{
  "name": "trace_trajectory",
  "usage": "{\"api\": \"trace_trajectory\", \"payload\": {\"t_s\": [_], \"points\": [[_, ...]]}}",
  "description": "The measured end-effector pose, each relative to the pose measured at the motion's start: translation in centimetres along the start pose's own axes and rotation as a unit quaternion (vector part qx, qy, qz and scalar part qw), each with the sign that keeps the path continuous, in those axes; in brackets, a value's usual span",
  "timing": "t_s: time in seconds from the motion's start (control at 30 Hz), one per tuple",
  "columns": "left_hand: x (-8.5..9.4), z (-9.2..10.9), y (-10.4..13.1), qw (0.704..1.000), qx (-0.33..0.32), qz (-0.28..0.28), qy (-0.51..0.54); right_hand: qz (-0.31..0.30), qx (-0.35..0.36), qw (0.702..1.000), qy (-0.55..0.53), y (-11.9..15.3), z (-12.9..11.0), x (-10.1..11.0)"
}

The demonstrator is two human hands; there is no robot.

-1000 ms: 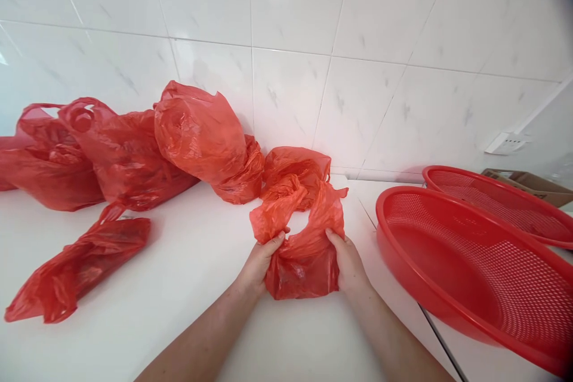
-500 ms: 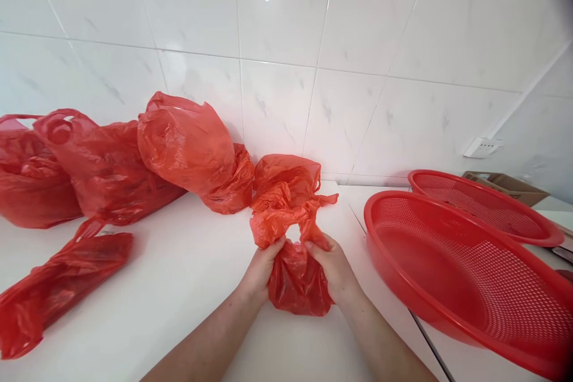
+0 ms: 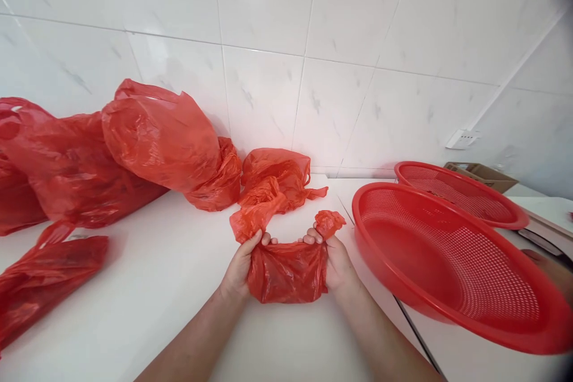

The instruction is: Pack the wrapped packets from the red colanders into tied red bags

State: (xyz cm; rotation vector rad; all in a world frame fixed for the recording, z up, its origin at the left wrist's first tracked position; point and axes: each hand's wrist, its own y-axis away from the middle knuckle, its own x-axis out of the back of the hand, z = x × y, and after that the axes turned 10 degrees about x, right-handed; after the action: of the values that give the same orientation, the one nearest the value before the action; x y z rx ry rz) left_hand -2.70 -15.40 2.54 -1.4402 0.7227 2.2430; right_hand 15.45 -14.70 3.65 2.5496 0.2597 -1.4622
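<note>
A small red plastic bag (image 3: 289, 274) is stretched sideways between my two hands, low over the white tabletop. On its left upper corner my left hand (image 3: 246, 259) is closed, with bunched plastic sticking out above the thumb. The opposite corner is gripped by my right hand (image 3: 329, 253), and a crumpled tuft of the bag pokes up over those fingers. Something darker shows dimly through the plastic, but I cannot make out what. Just beyond the bag, a crumpled red bag (image 3: 280, 176) lies against the wall.
Several filled red bags (image 3: 161, 137) line the tiled wall on the left. A long red bag (image 3: 58, 280) lies at the near left. Two red plastic baskets (image 3: 412, 262) stand on the right, with a cardboard box (image 3: 483, 178) behind them. A person's hand (image 3: 546, 268) shows at the right edge.
My hands have drawn apart, pulling the bag's top wide and taut; its handle ends now stand out separately on each side. The view has swung slightly right.
</note>
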Motion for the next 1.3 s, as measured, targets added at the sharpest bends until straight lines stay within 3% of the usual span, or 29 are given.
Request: {"api": "trace_trajectory", "payload": {"t_s": [0.27,0.43,0.53,0.7,0.8,0.97,1.07,1.2,1.3], "points": [[0.3,1.1,0.6,1.000,0.017,0.005,-0.018,0.030,0.056,0.997,0.050,-0.5,0.2,0.7],[0.6,1.7,0.6,0.997,-0.035,0.055,-0.035,-0.023,0.029,0.998,0.040,0.0,0.1,0.7],[0.4,2.0,0.7,0.996,-0.063,0.040,-0.042,-0.045,0.056,0.996,0.056,0.2,0.0,0.9],[-0.5,2.2,1.0,0.993,-0.110,0.006,-0.033,0.019,0.080,0.981,0.179,0.1,0.3,0.7],[-0.5,2.1,0.8,0.996,-0.065,0.037,-0.050,0.017,0.071,0.980,0.187,0.0,0.5,0.6],[0.2,1.5,0.5,0.983,-0.120,0.092,-0.106,-0.029,0.089,0.975,0.200,0.5,0.8,0.4],[0.1,1.1,0.4,0.978,-0.121,0.083,-0.147,-0.057,0.069,0.955,0.283,1.1,1.0,0.0],[-0.6,0.6,0.5,0.974,-0.127,0.064,-0.178,-0.111,0.058,0.894,0.430,1.9,1.4,-1.1],[-1.2,0.2,0.6,0.974,-0.129,0.031,-0.183,-0.159,0.044,0.860,0.482,2.3,1.9,-1.7]]}}
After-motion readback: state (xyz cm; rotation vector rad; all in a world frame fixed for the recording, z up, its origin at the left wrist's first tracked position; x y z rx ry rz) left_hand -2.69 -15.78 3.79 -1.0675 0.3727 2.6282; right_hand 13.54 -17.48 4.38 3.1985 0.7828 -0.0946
